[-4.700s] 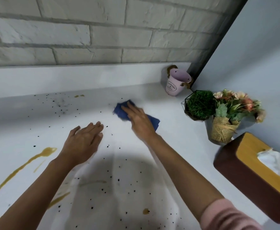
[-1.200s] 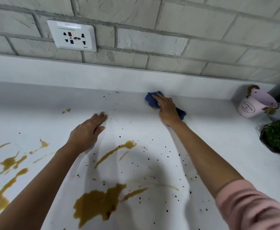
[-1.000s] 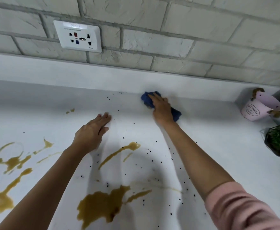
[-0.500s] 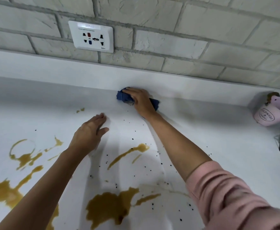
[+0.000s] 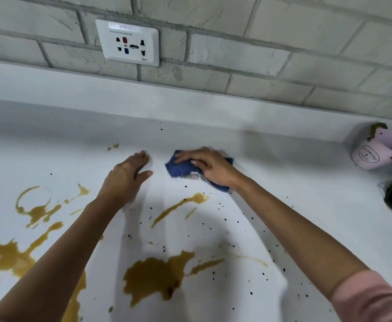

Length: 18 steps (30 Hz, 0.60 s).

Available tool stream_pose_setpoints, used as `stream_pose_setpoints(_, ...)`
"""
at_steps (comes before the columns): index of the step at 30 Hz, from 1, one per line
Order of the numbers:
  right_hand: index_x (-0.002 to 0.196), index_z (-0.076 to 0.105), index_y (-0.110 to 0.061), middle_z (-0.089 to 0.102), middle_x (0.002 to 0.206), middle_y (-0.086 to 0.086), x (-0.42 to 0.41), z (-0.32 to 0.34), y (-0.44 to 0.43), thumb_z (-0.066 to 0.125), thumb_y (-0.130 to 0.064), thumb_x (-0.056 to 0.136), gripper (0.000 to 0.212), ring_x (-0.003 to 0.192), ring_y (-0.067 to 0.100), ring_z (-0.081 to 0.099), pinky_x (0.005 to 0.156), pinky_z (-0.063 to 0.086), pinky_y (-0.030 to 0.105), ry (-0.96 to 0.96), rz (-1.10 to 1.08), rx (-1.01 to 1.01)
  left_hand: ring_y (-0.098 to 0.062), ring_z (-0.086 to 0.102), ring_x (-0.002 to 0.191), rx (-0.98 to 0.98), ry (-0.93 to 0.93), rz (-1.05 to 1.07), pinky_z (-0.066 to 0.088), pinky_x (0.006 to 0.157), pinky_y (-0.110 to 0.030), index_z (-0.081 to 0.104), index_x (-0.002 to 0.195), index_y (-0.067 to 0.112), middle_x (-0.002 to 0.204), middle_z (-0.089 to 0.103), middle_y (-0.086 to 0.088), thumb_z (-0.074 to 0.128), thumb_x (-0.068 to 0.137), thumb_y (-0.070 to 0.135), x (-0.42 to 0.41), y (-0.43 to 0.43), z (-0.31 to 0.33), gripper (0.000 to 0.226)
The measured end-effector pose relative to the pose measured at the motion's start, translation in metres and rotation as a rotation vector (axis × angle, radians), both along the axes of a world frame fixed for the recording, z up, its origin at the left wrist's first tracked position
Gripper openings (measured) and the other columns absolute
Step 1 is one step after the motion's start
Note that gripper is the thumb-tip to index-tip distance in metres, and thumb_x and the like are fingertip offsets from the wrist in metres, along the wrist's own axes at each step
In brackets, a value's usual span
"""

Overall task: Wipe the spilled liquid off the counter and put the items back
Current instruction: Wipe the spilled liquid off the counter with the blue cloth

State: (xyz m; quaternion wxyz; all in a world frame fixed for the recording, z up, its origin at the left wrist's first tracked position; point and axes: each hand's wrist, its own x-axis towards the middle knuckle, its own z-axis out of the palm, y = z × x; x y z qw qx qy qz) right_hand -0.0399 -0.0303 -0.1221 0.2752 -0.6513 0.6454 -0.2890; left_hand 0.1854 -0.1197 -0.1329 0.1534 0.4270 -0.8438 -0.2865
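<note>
Here, blue cloth (image 5: 180,168) under right hand (image 5: 210,165), on counter (image 5: 295,182)

The cloth (image 5: 180,168) lies on the counter (image 5: 295,182), right of the left hand (image 5: 125,180), behind the spill (image 5: 157,275).

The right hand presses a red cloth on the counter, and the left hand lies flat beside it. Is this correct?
Not quite. The head view shows the cloth is blue, not red. The right hand does press it on the counter, and the left hand lies flat beside it.
</note>
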Motion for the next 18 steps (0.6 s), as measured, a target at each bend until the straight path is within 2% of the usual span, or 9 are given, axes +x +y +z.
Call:
stream_pose_setpoints(3,0.115,0.065,-0.008,0.064,0.12,0.001,-0.012,0.02,0.001,0.042,0.007,0.093,0.035,0.115,0.007,0.056,0.101,0.037,0.013,-0.044,0.013,0.049,-0.018,0.036,0.139,-0.002,0.0,-0.003,0.031,0.111,-0.035,0.049,0.136,0.017,0.149,0.04,0.001,0.057,0.091,0.028,0.0,0.001,0.001,0.047)
stream_pose_setpoints(7,0.118,0.064,-0.005,0.064,0.123,0.009,-0.012,0.035,-0.075,0.042,0.009,0.091,0.037,0.117,0.02,0.058,0.096,0.037,0.016,-0.001,-0.077,-0.103,-0.02,0.037,0.138,-0.004,-0.011,-0.015,0.032,0.111,-0.037,0.047,0.138,0.017,0.149,0.04,0.001,0.054,0.093,0.03,0.0,0.001,0.001,0.047)
stream_pose_setpoints(10,0.121,0.06,0.002,0.058,0.13,0.017,0.008,0.013,-0.12,0.041,0.015,0.089,0.04,0.123,0.029,0.053,0.098,0.032,0.014,0.024,-0.164,-0.079,-0.02,0.038,0.137,0.002,-0.004,-0.001,0.034,0.109,-0.037,0.048,0.136,0.017,0.148,0.041,0.002,0.056,0.092,0.03,0.0,0.0,-0.001,0.047)
stream_pose_setpoints(12,0.123,0.057,0.006,0.054,0.133,0.022,0.019,-0.004,-0.125,0.041,0.015,0.089,0.039,0.127,0.031,0.05,0.103,0.031,0.015,0.088,-0.136,-0.088,-0.02,0.038,0.137,0.005,0.015,-0.001,0.035,0.109,-0.038,0.05,0.135,0.016,0.147,0.042,0.001,0.057,0.091,0.029,0.0,-0.001,-0.001,0.046)
stream_pose_setpoints(14,0.124,0.058,0.002,0.051,0.137,0.019,0.018,-0.006,-0.119,0.04,0.013,0.09,0.04,0.129,0.028,0.047,0.108,0.03,0.019,0.115,-0.082,-0.103,-0.02,0.039,0.136,0.006,0.023,-0.013,0.035,0.109,-0.036,0.05,0.135,0.014,0.147,0.043,0.0,0.058,0.091,0.028,0.0,-0.002,0.0,0.047)
stream_pose_setpoints(16,0.122,0.062,-0.003,0.054,0.136,0.014,0.014,-0.002,-0.103,0.04,0.014,0.09,0.042,0.125,0.017,0.048,0.099,0.029,0.002,0.063,-0.059,-0.056,-0.02,0.044,0.132,0.013,0.022,-0.039,0.035,0.106,-0.029,0.052,0.133,0.012,0.144,0.046,-0.001,0.061,0.089,0.026,0.003,-0.004,0.003,0.047)
stream_pose_setpoints(18,0.119,0.064,-0.005,0.057,0.133,0.011,0.017,0.002,-0.075,0.041,0.015,0.09,0.043,0.12,0.009,0.048,0.092,0.027,-0.006,0.021,-0.026,-0.01,-0.02,0.051,0.124,0.018,0.019,-0.053,0.034,0.098,-0.018,0.055,0.13,0.01,0.139,0.051,-0.002,0.065,0.086,0.025,0.006,-0.006,0.006,0.047)
